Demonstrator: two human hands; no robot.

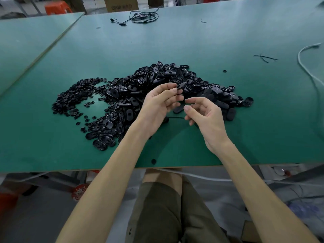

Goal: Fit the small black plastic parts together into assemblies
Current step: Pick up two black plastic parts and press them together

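Note:
A big heap of black oval plastic shells [157, 79] lies on the green table [228, 41]. To its left spreads a pile of small round black parts [71, 99]. My left hand [157, 102] is raised over the heap and pinches one black oval shell [181, 85] between thumb and fingertips. My right hand [205, 116] hovers just to the right of it, fingers loosely curled, thumb and forefinger close together; I see nothing between them. A thin black cord [175, 117] shows below the hands.
A single round black part [153, 161] lies near the table's front edge, another [225, 71] far right of the heap. A black cable bundle [140, 17] lies at the back, a white cable [305, 67] at the right. A second table [26, 41] adjoins on the left.

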